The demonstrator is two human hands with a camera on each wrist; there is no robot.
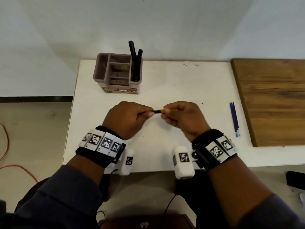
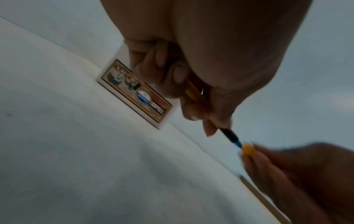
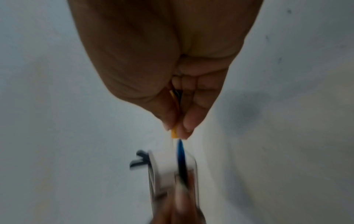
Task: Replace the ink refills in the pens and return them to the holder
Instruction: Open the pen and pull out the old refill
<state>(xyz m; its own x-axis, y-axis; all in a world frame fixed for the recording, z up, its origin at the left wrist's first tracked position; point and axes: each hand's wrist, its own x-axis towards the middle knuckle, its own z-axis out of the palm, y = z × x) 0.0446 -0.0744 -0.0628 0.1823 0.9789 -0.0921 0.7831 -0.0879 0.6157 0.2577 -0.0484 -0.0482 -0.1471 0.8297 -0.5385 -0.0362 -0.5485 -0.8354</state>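
Observation:
Over the middle of the white table (image 1: 181, 80), my two hands hold the halves of a yellow pen (image 1: 157, 111) end to end. My left hand (image 1: 148, 113) grips the half with the yellow barrel (image 2: 193, 94) and black section (image 2: 228, 133); a blue refill (image 2: 238, 144) sticks out of it. My right hand (image 1: 165, 113) pinches the other yellow piece (image 3: 174, 134) right at the refill's tip (image 3: 180, 150). The brown pen holder (image 1: 97, 71) stands behind the hands with two dark pens (image 1: 135, 60) in its right compartment.
A few blue refills (image 1: 234, 119) lie side by side on the table to the right of my right hand. A wooden board (image 1: 270, 100) covers the table's far right. An orange cable (image 1: 19, 167) runs along the floor on the left.

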